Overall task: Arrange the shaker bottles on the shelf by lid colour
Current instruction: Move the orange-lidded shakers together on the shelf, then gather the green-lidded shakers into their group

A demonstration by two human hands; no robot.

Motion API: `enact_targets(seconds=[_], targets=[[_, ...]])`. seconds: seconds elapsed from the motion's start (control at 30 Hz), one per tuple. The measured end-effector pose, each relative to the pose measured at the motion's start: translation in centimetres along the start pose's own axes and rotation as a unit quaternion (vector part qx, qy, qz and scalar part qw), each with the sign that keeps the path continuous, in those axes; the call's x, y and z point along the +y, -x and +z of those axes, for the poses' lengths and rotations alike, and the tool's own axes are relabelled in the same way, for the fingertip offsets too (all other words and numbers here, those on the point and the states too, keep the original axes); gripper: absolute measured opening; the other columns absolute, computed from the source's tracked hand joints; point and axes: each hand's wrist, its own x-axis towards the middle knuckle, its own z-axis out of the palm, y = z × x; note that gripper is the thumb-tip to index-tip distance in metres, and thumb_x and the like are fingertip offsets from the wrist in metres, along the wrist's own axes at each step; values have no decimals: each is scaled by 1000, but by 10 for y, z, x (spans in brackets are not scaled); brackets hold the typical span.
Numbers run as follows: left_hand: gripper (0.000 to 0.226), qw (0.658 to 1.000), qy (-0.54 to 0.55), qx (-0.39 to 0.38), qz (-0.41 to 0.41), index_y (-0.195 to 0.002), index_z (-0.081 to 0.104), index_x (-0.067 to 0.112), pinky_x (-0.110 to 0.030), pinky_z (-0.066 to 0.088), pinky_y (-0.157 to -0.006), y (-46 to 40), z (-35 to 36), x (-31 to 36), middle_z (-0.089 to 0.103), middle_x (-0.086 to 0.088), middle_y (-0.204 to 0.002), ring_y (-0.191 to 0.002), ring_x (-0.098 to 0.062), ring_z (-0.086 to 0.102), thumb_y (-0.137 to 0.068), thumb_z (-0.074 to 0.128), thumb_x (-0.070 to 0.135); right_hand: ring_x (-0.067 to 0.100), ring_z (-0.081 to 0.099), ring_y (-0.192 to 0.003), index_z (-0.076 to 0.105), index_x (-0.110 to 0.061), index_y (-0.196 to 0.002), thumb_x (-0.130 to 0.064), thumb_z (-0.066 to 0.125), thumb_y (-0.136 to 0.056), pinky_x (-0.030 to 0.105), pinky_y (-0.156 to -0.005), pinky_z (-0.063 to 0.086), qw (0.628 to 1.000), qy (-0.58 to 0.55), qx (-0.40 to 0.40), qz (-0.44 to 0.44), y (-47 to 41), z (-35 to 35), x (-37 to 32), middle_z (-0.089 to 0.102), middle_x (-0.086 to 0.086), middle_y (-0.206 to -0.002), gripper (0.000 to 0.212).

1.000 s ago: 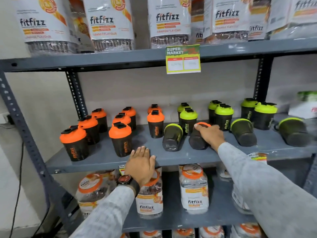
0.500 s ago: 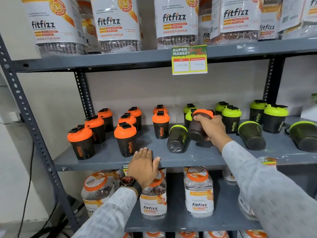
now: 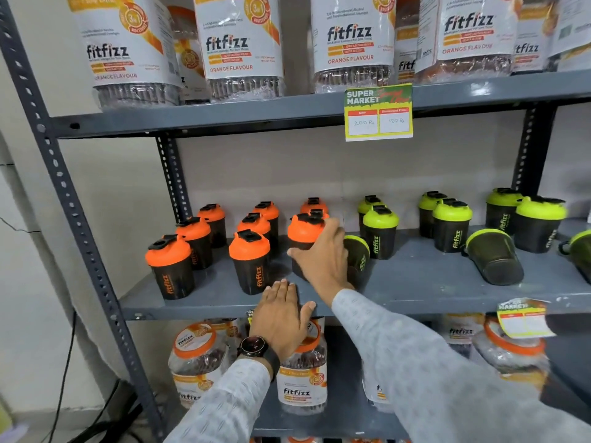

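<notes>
— What colours are the shaker bottles?
— Dark bodies; orange lids [image 3: 249, 247] on one group, lime-green lids [image 3: 381, 217] on the other, with lettering matching each lid.
— The shelf [image 3: 415, 282]?
— Blue-grey metal.
— That price tag [image 3: 378, 112]?
— Green and yellow, with white boxes topped red.
— The sleeves [image 3: 431, 372]?
— Pale grey, finely patterned.

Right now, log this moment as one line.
right hand: grip on upright orange-lid shaker, at orange group | left hand: flat on shelf edge | green-lid shaker: lying down
</notes>
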Motion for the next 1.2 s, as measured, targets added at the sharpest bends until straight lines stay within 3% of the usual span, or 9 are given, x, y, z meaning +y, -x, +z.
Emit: enact_targets(seconds=[0.13,0.4,0.5,0.6,0.73,0.83,0.93,1.1,1.2], targets=[[87,1000,-2,2,1,-156,29,8,-44,17,-126,-2,3,-2,31,-16,-164,-152,-29,26,-94,1,63,41,64,-118,28,-19,-137,-34,93,-74,43,-89,57,999,32,-5,6,11,15,2,49,14,-135,92],[88,1000,-3,12,3,-157,28,8,-44,17,-126,-2,5,-3,32,-16,-163,-152,-28,27,-92,0,60,40,66,-113,27,-19,-136,-31,94,-74,34,-79,54,999,39,-17,6,21,12,3,49,15,-134,92],[81,999,27,35,-2,-152,39,6,-44,17,-126,3,6,-3,42,-18,-158,-148,-29,34,-98,11,58,42,65,-112,28,-17,-146,-22,89,-78,39,-80,54,996,73,-8,-41,19,-10,0,50,17,-134,91],[64,992,78,100,-6,-145,51,5,-44,24,-124,15,3,1,52,-19,-150,-142,-30,44,-103,28,48,40,63,-110,40,-13,-141,-16,75,-83,38,-81,44,994,76,39,-67,7,-43,7,55,15,-130,68],[54,980,99,159,68,-140,57,5,-46,34,-120,19,-2,33,57,-18,-145,-137,-30,51,-104,35,39,43,58,-120,47,-7,-138,-25,71,-89,44,-94,44,997,47,46,32,-25,-77,35,57,20,-133,58],[59,985,76,108,113,-146,49,5,-42,24,-124,9,-3,65,49,-17,-153,-145,-29,41,-105,28,42,46,55,-128,46,-2,-141,-54,74,-86,47,-102,50,982,27,-31,184,-53,-77,61,55,25,-141,81],[62,993,45,60,94,-151,41,6,-42,14,-127,4,3,80,40,-18,-159,-150,-29,33,-105,22,42,40,62,-121,53,-9,-142,-70,79,-68,50,-93,59,943,-72,-129,298,-69,-65,80,59,16,-143,100],[62,995,36,49,76,-155,36,9,-39,11,-127,4,9,80,36,-13,-162,-151,-24,29,-104,19,41,35,66,-109,57,-12,-136,-49,89,-73,42,-77,55,912,-140,-206,327,-77,-57,82,64,12,-125,80],[62,996,41,39,74,-156,33,10,-37,9,-127,3,6,81,33,-12,-163,-152,-24,27,-105,19,42,40,72,-96,59,-10,-127,-33,97,-60,60,-78,63,898,-195,-207,336,-79,-53,85,70,16,-115,80]])
